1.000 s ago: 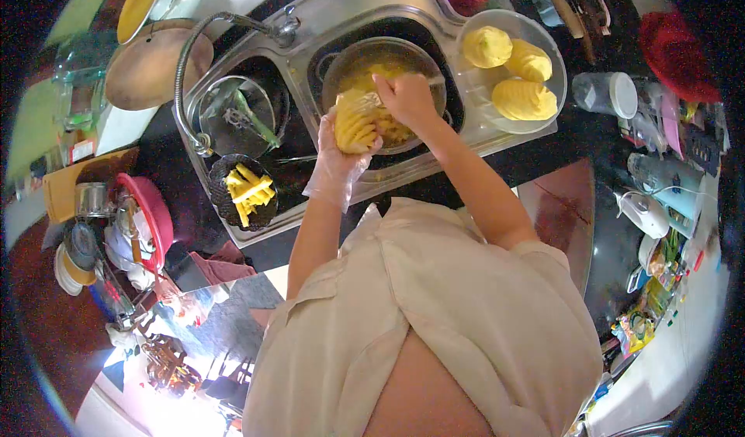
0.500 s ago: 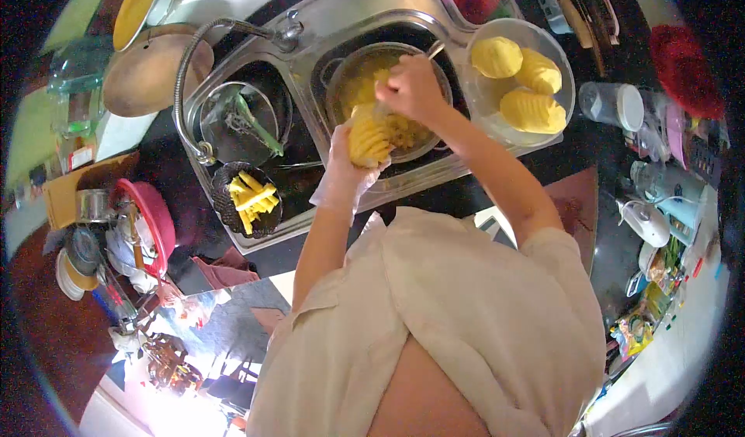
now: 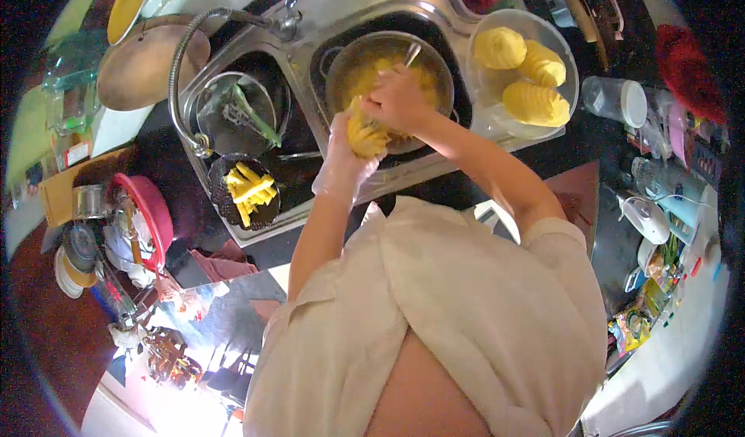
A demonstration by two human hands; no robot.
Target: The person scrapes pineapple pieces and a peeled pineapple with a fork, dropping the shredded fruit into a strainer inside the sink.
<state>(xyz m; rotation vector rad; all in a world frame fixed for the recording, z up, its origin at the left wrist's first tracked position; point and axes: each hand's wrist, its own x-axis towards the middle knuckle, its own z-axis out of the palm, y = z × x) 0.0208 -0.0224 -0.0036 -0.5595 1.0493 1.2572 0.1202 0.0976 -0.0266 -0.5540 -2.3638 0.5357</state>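
Observation:
My left hand [image 3: 339, 154], in a clear plastic glove, is closed around a peeled pineapple [image 3: 366, 137] with grooves cut in its side. My right hand [image 3: 401, 99] grips a metal-handled tool [image 3: 413, 52] against the upper part of the fruit; its working end is hidden. Both hands are over the near side of a metal pot [image 3: 448, 76] in the sink, which holds yellow pineapple scraps [image 3: 365, 72]. To the right, a clear plastic tub [image 3: 483, 119] holds three peeled pineapples [image 3: 535, 103].
A black basket [image 3: 221, 202] with yellow strips [image 3: 252, 191] sits at the sink's left front corner. The flexible faucet [image 3: 180, 72] arches over the left basin, where a clear round lid or bowl [image 3: 213, 103] lies. A pink basin [image 3: 159, 220] stands farther left.
My right hand has moved slightly left and down along the pineapple, with the tool's handle now more upright. The pineapple has tilted a little in my left hand.

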